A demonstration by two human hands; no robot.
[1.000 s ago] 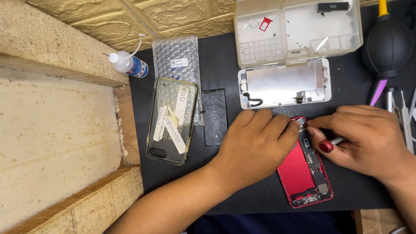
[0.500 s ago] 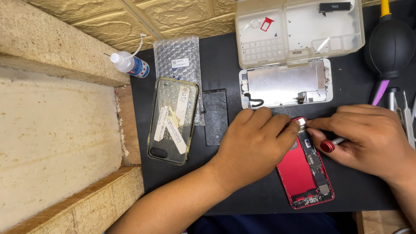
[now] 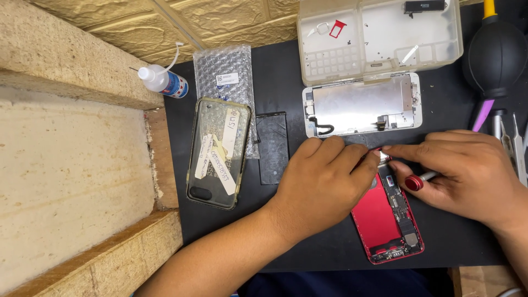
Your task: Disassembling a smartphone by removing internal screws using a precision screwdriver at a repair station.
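The open red metal phone shell (image 3: 385,220) looks shiny. It lies on a smooth, matt black mat (image 3: 286,220). At nine o'clock, the pale wooden ledge (image 3: 71,170) looks rough.

Bare black worktop (image 3: 330,247) lies open along the near edge, left of the red phone body (image 3: 385,220). Toward the far edge, the detached screen (image 3: 363,104) and parts tray (image 3: 379,38) block passage. A clear phone case (image 3: 217,151) and battery (image 3: 273,147) crowd the left side.
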